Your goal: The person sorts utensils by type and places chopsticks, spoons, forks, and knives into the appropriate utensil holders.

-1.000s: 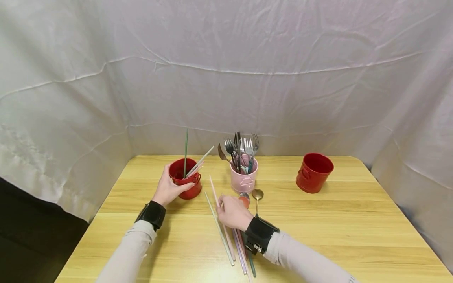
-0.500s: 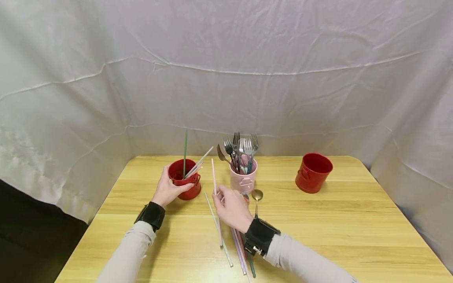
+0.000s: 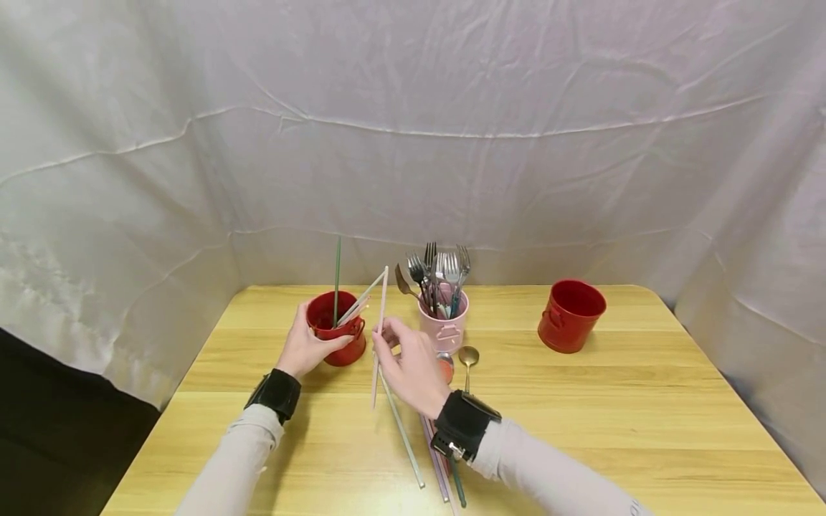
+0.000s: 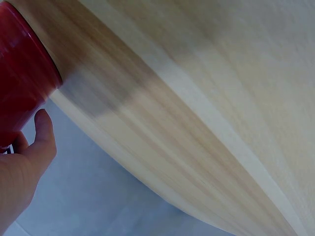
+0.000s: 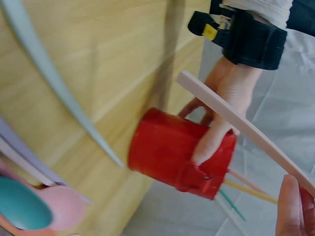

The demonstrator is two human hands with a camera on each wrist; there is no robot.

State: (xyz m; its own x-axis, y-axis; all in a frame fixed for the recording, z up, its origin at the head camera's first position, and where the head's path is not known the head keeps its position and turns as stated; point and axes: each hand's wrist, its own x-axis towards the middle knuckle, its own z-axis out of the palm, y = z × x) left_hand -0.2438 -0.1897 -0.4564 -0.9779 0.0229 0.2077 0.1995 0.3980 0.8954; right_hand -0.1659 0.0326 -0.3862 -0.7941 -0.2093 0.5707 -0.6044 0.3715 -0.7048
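A small red bucket (image 3: 348, 351) with a side handle stands at the table's left, holding a green chopstick (image 3: 338, 272) and several pale ones that lean right. My left hand (image 3: 305, 347) grips its rim, thumb over the near side. In the right wrist view the thumb presses the red wall. Just right of the bucket, my right hand (image 3: 413, 362) pinches a pale pink chopstick (image 5: 241, 120) between thumb and fingers, raised and nearly upright. Below that hand a pale green chopstick (image 3: 403, 437) lies on the table.
Several purple, pink and green chopsticks lie under the right forearm, by a gold spoon (image 3: 469, 356) and coloured spoon heads. Behind them a pink bucket (image 3: 442, 333) holds forks and other cutlery. Another red bucket (image 3: 571, 315) stands at the right. Pale cloth (image 3: 452, 179) hangs behind the table.
My right hand has lifted the pink chopstick off the table and moved it left and up towards the red bucket. My left hand keeps its grip there.
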